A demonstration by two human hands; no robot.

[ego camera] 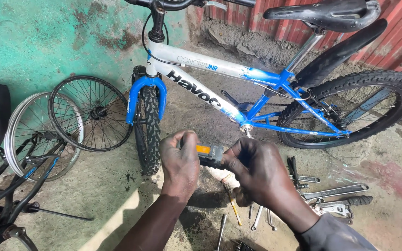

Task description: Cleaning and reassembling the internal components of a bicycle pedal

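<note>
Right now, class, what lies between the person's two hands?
In the head view, a black pedal with an orange reflector lies between the left hand and right hand; both grip it.

- Under you: bare concrete floor (94,186), stained and cracked.
- Blue-and-white bicycle (219,79), standing on both tyres.
- Two loose spoked wheels (89,114), propped at the green wall.
- Spanners and wrenches (331,193), scattered at your right.
- Yellow-handled screwdriver (233,204).

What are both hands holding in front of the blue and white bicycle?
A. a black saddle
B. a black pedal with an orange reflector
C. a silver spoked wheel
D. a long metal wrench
B: the left hand and right hand together grip the black pedal with an orange reflector, while the wrenches lie on the ground.
</note>
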